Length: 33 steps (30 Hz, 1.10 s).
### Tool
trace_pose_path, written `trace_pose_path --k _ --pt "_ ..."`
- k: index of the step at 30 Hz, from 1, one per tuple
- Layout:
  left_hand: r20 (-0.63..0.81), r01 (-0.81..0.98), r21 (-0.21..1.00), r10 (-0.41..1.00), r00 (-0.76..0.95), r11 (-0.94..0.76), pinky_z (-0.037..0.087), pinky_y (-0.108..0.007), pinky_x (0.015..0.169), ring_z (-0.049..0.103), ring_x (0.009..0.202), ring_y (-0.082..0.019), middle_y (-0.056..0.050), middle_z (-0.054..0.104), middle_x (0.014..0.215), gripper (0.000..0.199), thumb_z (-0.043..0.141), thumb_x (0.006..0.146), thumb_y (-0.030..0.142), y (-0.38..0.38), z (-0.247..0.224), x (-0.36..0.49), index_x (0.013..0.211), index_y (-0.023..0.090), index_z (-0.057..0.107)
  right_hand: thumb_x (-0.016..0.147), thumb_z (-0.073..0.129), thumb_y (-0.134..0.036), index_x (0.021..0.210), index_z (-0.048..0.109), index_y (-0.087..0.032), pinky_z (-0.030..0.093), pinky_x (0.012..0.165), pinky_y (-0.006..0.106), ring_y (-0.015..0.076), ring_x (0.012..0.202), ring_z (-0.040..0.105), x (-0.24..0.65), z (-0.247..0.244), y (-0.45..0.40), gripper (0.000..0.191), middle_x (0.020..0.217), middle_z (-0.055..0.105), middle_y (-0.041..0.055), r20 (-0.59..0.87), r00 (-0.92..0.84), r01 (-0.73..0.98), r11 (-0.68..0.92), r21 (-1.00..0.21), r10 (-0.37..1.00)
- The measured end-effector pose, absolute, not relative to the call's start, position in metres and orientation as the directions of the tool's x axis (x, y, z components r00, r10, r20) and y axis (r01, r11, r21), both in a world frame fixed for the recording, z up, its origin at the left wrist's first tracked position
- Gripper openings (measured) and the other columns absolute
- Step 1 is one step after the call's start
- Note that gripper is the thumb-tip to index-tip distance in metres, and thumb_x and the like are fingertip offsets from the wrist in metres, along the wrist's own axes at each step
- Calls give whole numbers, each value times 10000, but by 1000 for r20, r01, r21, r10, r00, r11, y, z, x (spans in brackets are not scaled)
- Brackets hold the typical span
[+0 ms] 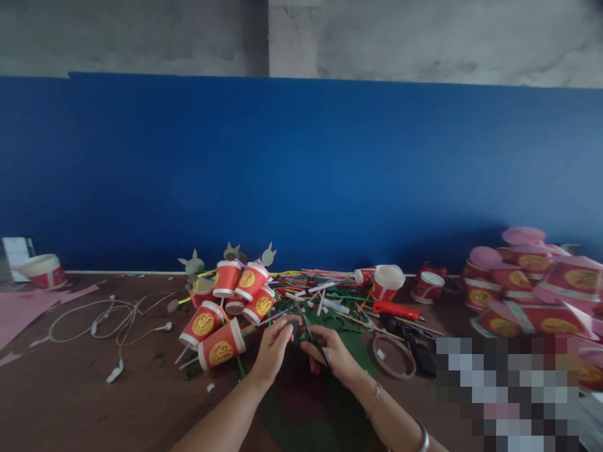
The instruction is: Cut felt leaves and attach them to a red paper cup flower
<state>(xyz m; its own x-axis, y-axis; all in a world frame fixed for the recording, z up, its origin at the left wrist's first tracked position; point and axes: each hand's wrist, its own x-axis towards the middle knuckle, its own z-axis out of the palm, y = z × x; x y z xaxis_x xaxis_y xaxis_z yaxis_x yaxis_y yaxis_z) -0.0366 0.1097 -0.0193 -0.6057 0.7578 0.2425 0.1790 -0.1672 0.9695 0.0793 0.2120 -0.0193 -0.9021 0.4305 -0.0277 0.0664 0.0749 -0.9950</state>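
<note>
Near the table's front centre, my left hand (274,353) pinches a small dark green piece of paper (295,333). My right hand (333,355) is closed round the black handles of a pair of scissors (316,342), whose blades point up and to the left, beside the paper. Fingers partly hide the piece and the blades' contact with it. Dark green paper (358,351) lies beneath and behind both hands. Left of my left hand are several red paper cups (221,349) with yellow prints, some with straws and grey-green animal-ear cutouts (269,256).
White earphones (115,369) and pink paper (32,311) lie left. Coloured straws and pens (325,285) are heaped behind the hands. A tape roll (394,356), a red cutter (398,310) and a white-rimmed cup (387,282) stand right, then stacked pink-and-red cups (532,282).
</note>
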Motion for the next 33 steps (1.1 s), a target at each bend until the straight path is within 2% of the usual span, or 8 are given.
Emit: trace_pose_path --k 5,8,11,15,18,22,27,33 --pt "259 150 966 749 -610 -212 439 -257 641 564 825 -190 -86 634 1093 311 502 776 308 109 -17 -36 1001 165 663 669 659 -402 1289 366 -97 375 361 198 100 330 453 75 -24 215 750 407 537 -63 -38 -843 70 40 -997 537" --pt "256 179 967 712 -653 -184 430 -244 549 567 688 -164 -94 650 1014 292 486 770 315 108 -18 -35 906 142 678 702 596 -371 1158 498 -89 379 394 215 115 377 476 74 -30 221 545 441 545 -34 3 -758 102 123 -987 653" --pt "296 282 950 685 -666 -136 414 -239 514 545 601 -143 -71 652 872 276 439 788 289 108 -20 -35 790 140 672 697 558 -283 949 590 -131 422 513 242 146 533 542 75 -32 223 297 599 597 11 154 -669 155 339 -928 727" --pt "389 461 886 624 -677 -52 409 -247 586 554 656 -160 -40 600 707 270 416 746 196 109 -20 -35 512 166 546 596 598 -154 957 580 -186 434 709 288 202 784 548 78 -29 219 363 843 615 42 297 -704 233 605 -761 645" --pt "416 514 858 575 -705 10 391 -244 579 508 614 -146 -10 540 662 156 440 642 129 112 -22 -35 498 188 442 557 609 -110 959 575 -192 412 754 311 232 869 509 79 -26 215 412 903 605 58 322 -759 247 708 -662 566" --pt "417 509 860 533 -736 30 404 -259 635 493 638 -149 22 509 653 148 449 551 73 116 -31 -38 586 207 398 564 577 -74 986 561 -201 395 760 311 230 874 500 79 -25 212 441 917 608 55 289 -803 240 726 -644 521" --pt "386 472 882 549 -741 17 417 -294 690 526 693 -168 10 534 700 198 427 567 47 118 -40 -42 689 203 444 571 561 -79 946 567 -184 387 758 318 227 845 499 78 -25 213 389 895 619 56 306 -795 225 723 -653 523" --pt "255 311 950 592 -765 -8 442 -279 572 553 583 -156 11 548 687 203 422 614 61 118 -42 -43 755 194 484 623 516 -129 919 548 -170 419 615 260 163 636 520 75 -33 220 301 694 572 8 280 -682 149 503 -851 675"
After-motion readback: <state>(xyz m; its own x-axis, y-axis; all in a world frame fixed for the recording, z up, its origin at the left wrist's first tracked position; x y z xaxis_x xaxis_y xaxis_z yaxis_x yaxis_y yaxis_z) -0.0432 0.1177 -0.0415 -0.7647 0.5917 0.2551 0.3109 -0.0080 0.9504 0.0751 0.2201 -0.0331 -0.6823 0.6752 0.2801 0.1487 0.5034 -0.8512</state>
